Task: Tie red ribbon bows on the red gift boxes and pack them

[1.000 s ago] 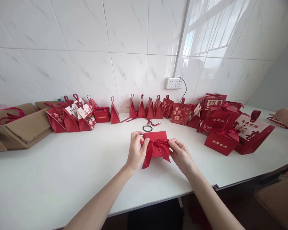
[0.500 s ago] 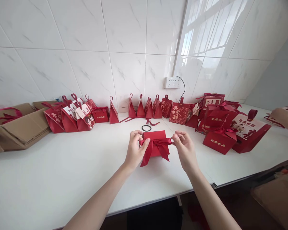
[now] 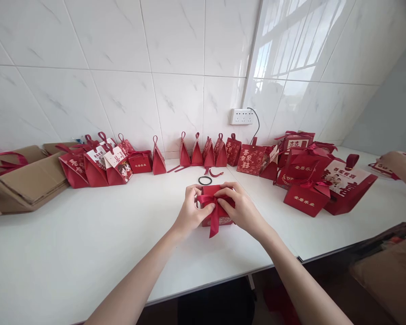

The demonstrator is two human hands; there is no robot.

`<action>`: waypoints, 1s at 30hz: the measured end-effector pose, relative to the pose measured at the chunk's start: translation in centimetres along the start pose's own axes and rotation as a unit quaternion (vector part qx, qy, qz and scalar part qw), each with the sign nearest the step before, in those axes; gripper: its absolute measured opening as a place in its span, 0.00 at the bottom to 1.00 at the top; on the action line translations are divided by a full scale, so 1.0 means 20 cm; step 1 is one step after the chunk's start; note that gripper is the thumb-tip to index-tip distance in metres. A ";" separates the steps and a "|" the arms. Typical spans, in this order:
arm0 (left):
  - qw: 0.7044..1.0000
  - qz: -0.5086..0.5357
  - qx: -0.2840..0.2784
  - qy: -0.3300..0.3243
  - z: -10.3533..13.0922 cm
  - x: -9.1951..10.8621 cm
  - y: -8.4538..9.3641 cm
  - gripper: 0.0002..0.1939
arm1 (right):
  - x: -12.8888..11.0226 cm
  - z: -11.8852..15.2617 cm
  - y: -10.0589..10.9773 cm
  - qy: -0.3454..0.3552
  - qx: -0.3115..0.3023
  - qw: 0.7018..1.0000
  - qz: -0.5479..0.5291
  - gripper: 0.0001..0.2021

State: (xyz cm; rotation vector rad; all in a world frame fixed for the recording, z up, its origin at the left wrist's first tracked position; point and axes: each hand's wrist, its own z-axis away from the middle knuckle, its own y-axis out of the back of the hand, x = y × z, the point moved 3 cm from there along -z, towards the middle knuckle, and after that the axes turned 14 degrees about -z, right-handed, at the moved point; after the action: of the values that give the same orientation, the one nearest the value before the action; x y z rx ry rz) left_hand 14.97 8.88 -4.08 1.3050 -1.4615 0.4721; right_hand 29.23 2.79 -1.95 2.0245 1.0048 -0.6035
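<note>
A small red gift box [image 3: 219,220] stands on the white table in front of me, with a red ribbon [image 3: 214,222] tied in a bow across its front. At the box's left side, my left hand [image 3: 193,210] pinches the ribbon, its thumb near the knot. My right hand [image 3: 238,205] reaches over the box from the right, thumb and fingers closed on the ribbon beside the knot. One ribbon tail hangs down the front. Part of the bow is hidden under my right fingers. Just behind the box lies a black ring [image 3: 205,180].
Red gift boxes [image 3: 196,155] line the wall. More boxes cluster at the right [image 3: 307,198] and left [image 3: 96,174], beside a brown cardboard box [image 3: 27,180]. A person's hand [image 3: 395,162] works at the far right. The table's front edge [image 3: 203,287] is near my forearms.
My right hand has moved left from the bow's right end to the knot. The box now shows more of its patterned front, and the view has shifted slightly.
</note>
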 end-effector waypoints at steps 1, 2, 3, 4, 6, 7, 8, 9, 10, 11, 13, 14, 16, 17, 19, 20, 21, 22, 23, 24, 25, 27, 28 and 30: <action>1.000 0.015 -0.006 0.007 0.00 -0.01 0.00 0.16 | 0.01 -0.01 0.00 0.002 -0.005 1.000 0.000 0.09; 0.999 0.031 -0.012 0.018 -0.01 -0.02 -0.01 0.16 | 0.02 -0.02 0.01 0.004 -0.010 1.000 -0.001 0.10; 0.998 0.044 -0.016 0.032 -0.01 -0.03 -0.01 0.16 | 0.03 -0.03 0.01 0.004 -0.014 1.000 -0.001 0.10; 0.998 0.050 -0.016 0.045 -0.02 -0.04 -0.01 0.16 | 0.03 -0.04 0.02 0.004 -0.015 1.000 0.000 0.10; 0.998 0.032 -0.006 0.055 -0.03 -0.06 -0.01 0.17 | 0.02 -0.04 0.03 0.013 -0.015 1.000 0.007 0.11; 0.999 0.010 0.001 0.045 -0.03 -0.07 0.00 0.19 | 0.00 -0.03 0.03 0.028 -0.017 0.999 0.014 0.12; 1.000 -0.016 0.005 0.022 -0.03 -0.07 0.00 0.22 | -0.03 -0.01 0.03 0.053 -0.026 0.998 0.022 0.13; 0.999 -0.045 0.005 -0.011 -0.03 -0.06 0.00 0.23 | -0.06 0.01 0.03 0.083 -0.042 0.995 0.034 0.15; 0.996 -0.075 0.000 -0.050 -0.04 -0.04 0.00 0.23 | -0.09 0.04 0.02 0.115 -0.063 0.990 0.051 0.16; 0.991 -0.102 -0.008 -0.089 -0.03 -0.03 0.00 0.22 | -0.11 0.06 0.00 0.145 -0.082 0.983 0.072 0.18; 0.979 -0.144 -0.020 -0.146 -0.03 0.00 0.00 0.19 | -0.13 0.12 -0.03 0.196 -0.094 0.968 0.124 0.20; 0.974 -0.157 -0.022 -0.160 -0.02 0.00 0.00 0.18 | -0.12 0.14 -0.04 0.217 -0.084 0.961 0.147 0.20; 0.973 -0.168 -0.015 -0.157 -0.02 0.01 0.00 0.19 | -0.09 0.17 -0.06 0.259 -0.047 0.949 0.176 0.17; 0.975 -0.168 -0.010 -0.147 -0.02 0.00 0.01 0.19 | -0.08 0.18 -0.06 0.278 -0.030 0.944 0.178 0.16; 0.978 -0.167 -0.010 -0.124 -0.02 -0.01 0.01 0.20 | -0.05 0.19 -0.05 0.302 0.000 0.938 0.169 0.15; 0.978 -0.170 -0.014 -0.120 -0.02 -0.01 0.02 0.19 | -0.04 0.20 -0.04 0.309 0.012 0.937 0.164 0.15; 0.977 -0.176 -0.020 -0.122 -0.02 -0.01 0.02 0.18 | -0.04 0.20 -0.03 0.316 0.022 0.935 0.161 0.15; 0.974 -0.184 -0.028 -0.131 -0.02 -0.01 0.02 0.16 | -0.04 0.20 -0.01 0.321 0.029 0.933 0.160 0.16; 0.970 -0.193 -0.035 -0.142 -0.02 -0.01 0.02 0.15 | -0.04 0.20 0.00 0.327 0.035 0.930 0.162 0.16; 0.967 -0.200 -0.041 -0.153 -0.02 0.00 0.02 0.14 | -0.05 0.20 0.01 0.334 0.037 0.927 0.164 0.16; 0.965 -0.204 -0.044 -0.162 -0.02 0.00 0.02 0.14 | -0.05 0.21 0.02 0.341 0.038 0.925 0.165 0.17; 0.961 -0.213 -0.049 -0.172 -0.02 0.01 0.02 0.14 | -0.07 0.22 0.03 0.351 0.037 0.922 0.162 0.16; 0.959 -0.219 -0.051 -0.175 -0.02 0.01 0.02 0.14 | -0.08 0.22 0.02 0.355 0.037 0.921 0.158 0.16; 0.954 -0.235 -0.056 -0.180 -0.02 0.02 0.01 0.15 | -0.09 0.23 0.02 0.361 0.037 0.920 0.149 0.16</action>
State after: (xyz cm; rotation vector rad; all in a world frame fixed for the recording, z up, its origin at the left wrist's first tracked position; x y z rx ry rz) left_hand 14.97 9.11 -3.46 1.6418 -1.3768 -0.1692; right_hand 28.10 -1.90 -3.22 2.4648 1.0414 0.3113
